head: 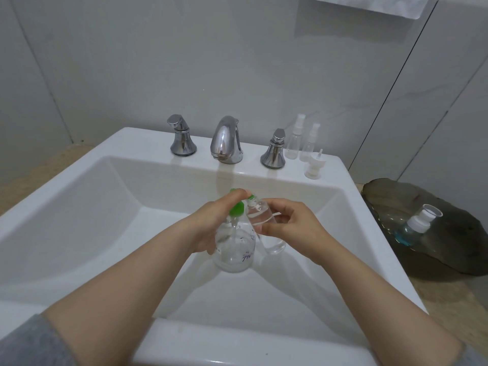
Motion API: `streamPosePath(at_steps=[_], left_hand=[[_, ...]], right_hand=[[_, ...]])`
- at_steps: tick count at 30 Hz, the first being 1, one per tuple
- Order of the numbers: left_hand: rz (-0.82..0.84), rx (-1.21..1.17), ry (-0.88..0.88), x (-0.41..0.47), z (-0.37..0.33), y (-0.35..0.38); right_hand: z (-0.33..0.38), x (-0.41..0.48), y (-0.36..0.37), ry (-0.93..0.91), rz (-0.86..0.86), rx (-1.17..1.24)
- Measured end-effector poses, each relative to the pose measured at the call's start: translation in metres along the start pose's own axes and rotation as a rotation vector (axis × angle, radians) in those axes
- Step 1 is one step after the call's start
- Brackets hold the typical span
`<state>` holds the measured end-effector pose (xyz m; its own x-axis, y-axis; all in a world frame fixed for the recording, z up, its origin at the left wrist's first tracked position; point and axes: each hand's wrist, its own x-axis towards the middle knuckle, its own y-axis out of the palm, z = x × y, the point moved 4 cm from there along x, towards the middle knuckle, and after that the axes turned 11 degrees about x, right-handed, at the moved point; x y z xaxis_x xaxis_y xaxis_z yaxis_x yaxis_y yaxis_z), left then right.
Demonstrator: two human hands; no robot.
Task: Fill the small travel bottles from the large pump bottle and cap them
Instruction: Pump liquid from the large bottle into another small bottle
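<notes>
Holding one dispenser, one travel bottle

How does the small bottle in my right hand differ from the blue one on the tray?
The held bottle has no cap; the blue bottle wears a white one. The held bottle holds clear liquid, the blue bottle blue. The held bottle is in the right hand over the sink, at the pump bottle's nozzle; the blue bottle rests on the tray. Both are small and clear-walled.
</notes>
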<state>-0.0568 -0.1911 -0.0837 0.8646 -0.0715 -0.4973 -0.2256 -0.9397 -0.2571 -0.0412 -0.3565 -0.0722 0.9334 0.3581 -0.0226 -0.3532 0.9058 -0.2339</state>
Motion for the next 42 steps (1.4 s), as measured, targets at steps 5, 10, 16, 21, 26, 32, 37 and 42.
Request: streamPosePath(at_steps=[5, 10, 16, 21, 26, 32, 37, 42], left_hand=[[0.021, -0.052, -0.014, 0.0007, 0.0001, 0.0008], [0.011, -0.056, -0.024, -0.0007, -0.0005, 0.0006], [0.02, -0.021, 0.015, -0.0047, -0.0055, 0.0023], [-0.002, -0.014, 0.015, -0.002, -0.0045, 0.0021], [0.005, -0.003, 0.014, -0.0018, -0.0034, 0.0018], [0.017, -0.027, 0.012, -0.0004, -0.0018, 0.001], [0.031, -0.039, -0.005, -0.0005, -0.0011, 0.0018], [0.031, -0.029, 0.01, -0.0001, -0.002, 0.0006]], right_hand=[[0.0016, 0.0023, -0.0018, -0.032, -0.028, 0.018], [0.0006, 0.0025, -0.0015, -0.037, -0.024, 0.023], [0.0014, 0.0, -0.0012, -0.014, -0.004, 0.031], [-0.0019, 0.0002, -0.0003, 0.011, -0.003, 0.012], [-0.0018, 0.0, -0.0008, 0.014, -0.007, 0.014], [0.0015, 0.0006, 0.0001, -0.01, -0.004, 0.021], [0.0033, 0.0008, -0.0008, -0.035, -0.012, 0.047], [0.0027, 0.0007, -0.001, -0.027, -0.021, 0.036]])
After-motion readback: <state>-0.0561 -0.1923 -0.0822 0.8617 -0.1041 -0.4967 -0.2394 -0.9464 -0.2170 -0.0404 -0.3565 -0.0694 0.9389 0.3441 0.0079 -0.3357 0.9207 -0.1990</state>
